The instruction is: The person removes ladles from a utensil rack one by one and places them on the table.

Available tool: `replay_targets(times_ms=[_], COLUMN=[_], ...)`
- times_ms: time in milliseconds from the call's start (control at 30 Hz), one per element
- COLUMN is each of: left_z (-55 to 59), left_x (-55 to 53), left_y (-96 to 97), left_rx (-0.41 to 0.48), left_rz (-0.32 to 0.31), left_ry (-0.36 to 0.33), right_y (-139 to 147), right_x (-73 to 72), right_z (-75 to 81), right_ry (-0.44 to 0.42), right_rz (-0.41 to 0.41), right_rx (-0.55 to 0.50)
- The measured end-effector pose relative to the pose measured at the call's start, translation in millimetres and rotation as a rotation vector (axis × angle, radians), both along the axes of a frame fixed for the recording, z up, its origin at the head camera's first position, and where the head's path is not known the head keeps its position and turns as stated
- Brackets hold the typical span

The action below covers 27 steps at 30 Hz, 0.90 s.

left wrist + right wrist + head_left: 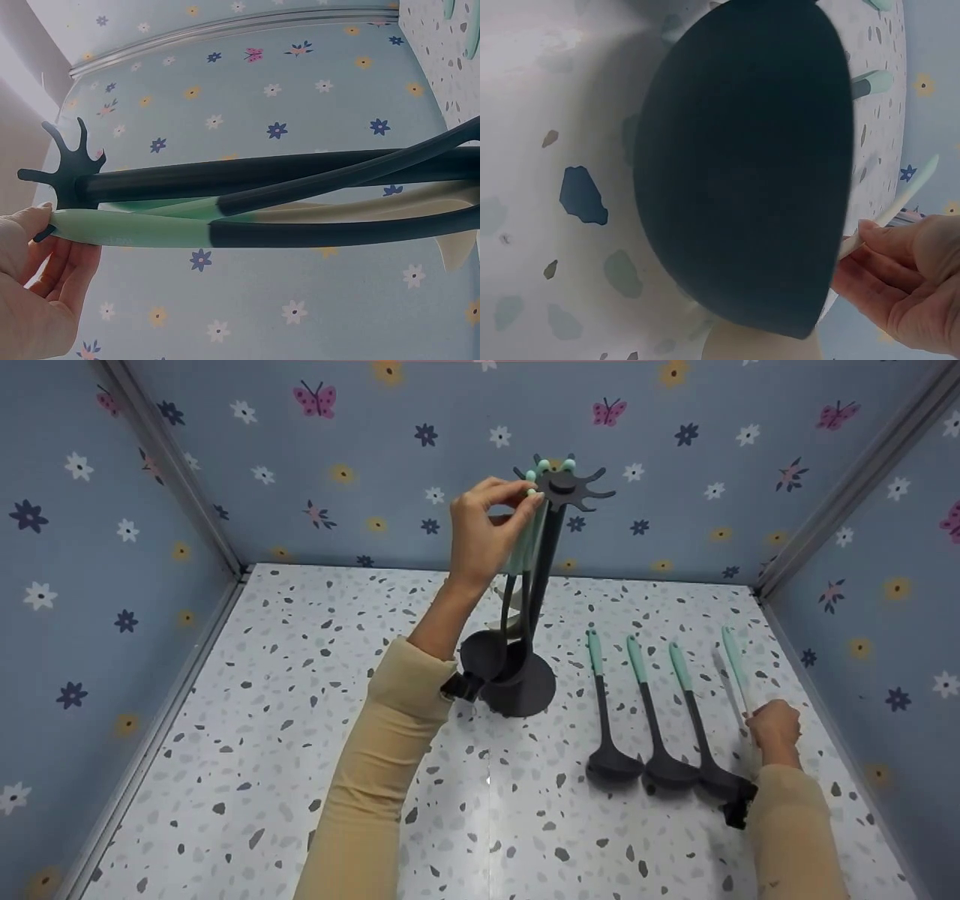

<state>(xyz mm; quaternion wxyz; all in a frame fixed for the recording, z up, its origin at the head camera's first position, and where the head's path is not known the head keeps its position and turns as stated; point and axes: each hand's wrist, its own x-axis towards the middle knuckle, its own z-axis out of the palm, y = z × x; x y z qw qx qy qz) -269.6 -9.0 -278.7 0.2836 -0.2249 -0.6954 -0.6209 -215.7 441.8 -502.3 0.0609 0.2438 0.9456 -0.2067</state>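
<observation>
Speckled tabletop [277, 720] carries three ladles [651, 720]. Right grip [775, 725] pinches a cream utensil [735, 662], clear only in right wrist view; left grip [489, 529], a green-handled utensil [135, 229] by the stand [547, 556]

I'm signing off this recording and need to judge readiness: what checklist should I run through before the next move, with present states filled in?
1. Utensil stand upright: ok.
2. Left hand pinching the handle end of a mint-handled black ladle: ok.
3. That handle hooked securely: cannot tell; fingers cover the contact.
4. Bare hooks available: ok, on the stand's right side in the head view.
5. Right hand gripping the cream-shafted utensil: ok, thumb and fingers pinch its shaft.
6. Three loose black ladles apart from the stand: ok.
</observation>
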Motion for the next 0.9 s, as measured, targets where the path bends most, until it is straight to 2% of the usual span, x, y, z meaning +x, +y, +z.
replay_targets(times_ms=[200, 533, 600, 667, 800, 900], left_z=[-1.2, 0.4, 2.7, 8.4, 18.0, 14.2], left_x=[-0.7, 1.2, 3.6, 10.4, 22.1, 17.2], left_y=[0.0, 0.0, -0.1, 0.1, 0.6, 0.8], left_rx=[-0.001, -0.008, -0.014, -0.020, -0.023, -0.013], left_rz=[0.002, 0.006, 0.012, 0.021, 0.026, 0.023], left_ry=[-0.004, 0.011, -0.001, -0.019, -0.057, -0.050], right_y=[1.0, 0.9, 1.5, 2.6, 3.4, 2.9], right_x=[1.8, 2.9, 3.3, 3.8, 4.9, 5.4], right_z=[-2.7, -6.8, -8.0, -8.9, -9.7, -10.2], right_ry=[-0.045, -0.070, -0.074, -0.079, -0.089, -0.101], right_rz=[0.031, 0.026, 0.051, 0.073, 0.071, 0.039], right_rx=[0.032, 0.059, 0.077, 0.089, 0.076, 0.044])
